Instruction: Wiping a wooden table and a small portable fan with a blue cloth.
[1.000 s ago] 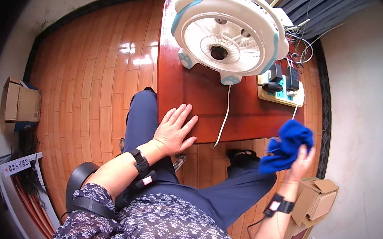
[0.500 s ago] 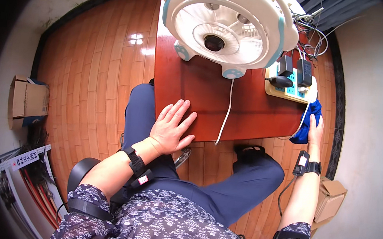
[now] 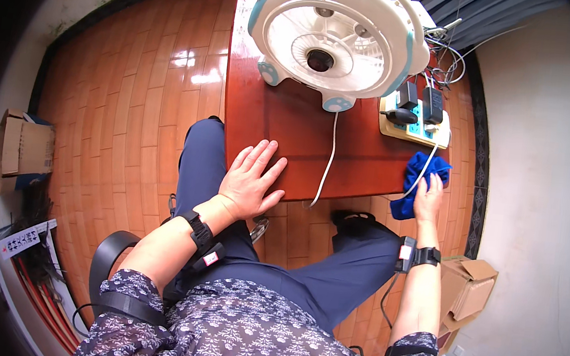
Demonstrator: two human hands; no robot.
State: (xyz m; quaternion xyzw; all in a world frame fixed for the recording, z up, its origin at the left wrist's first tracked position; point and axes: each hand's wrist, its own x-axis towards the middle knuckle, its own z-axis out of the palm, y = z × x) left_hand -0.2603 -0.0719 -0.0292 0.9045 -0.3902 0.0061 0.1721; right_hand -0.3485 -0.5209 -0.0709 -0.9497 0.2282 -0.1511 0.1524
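The blue cloth [image 3: 417, 185] lies at the near right corner of the red-brown surface [image 3: 363, 158], partly hanging off the edge. The right hand [image 3: 427, 198] presses flat on the cloth, fingers laid over it, not closed tight. Wiping looks barely begun; most of the surface is left. The left hand [image 3: 251, 181] rests open and empty on the surface, left of the cloth. Behind stands a white fan [image 3: 338, 34].
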